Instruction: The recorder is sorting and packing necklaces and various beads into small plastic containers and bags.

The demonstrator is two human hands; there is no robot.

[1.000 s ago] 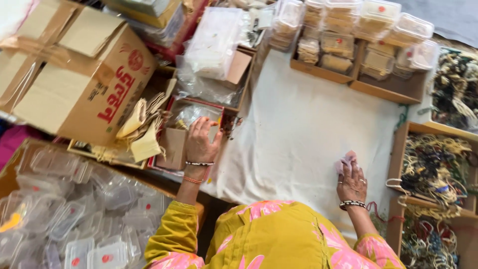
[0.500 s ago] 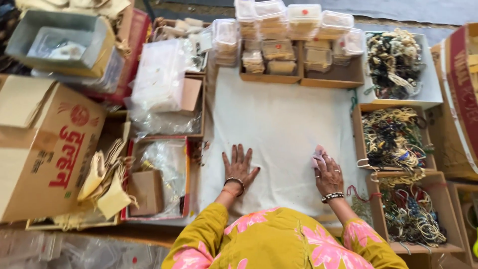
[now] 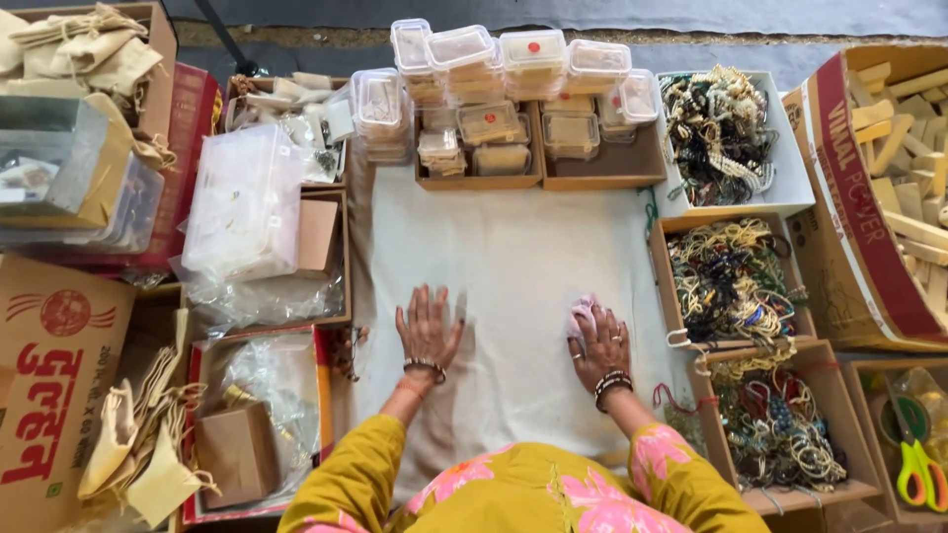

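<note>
Left hand (image 3: 428,331) is lying flat and open on the white cloth (image 3: 513,257), holding nothing. Right hand (image 3: 596,341) is pressing a small pink thing (image 3: 581,311); at three o'clock, bracelets (image 3: 731,281) are risking a snag.

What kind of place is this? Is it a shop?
Probably a jewellery packing workspace: boxes heaped with bangles, stacks of clear lidded containers, cloth pouches, and both hands flat on a white cloth.
</note>
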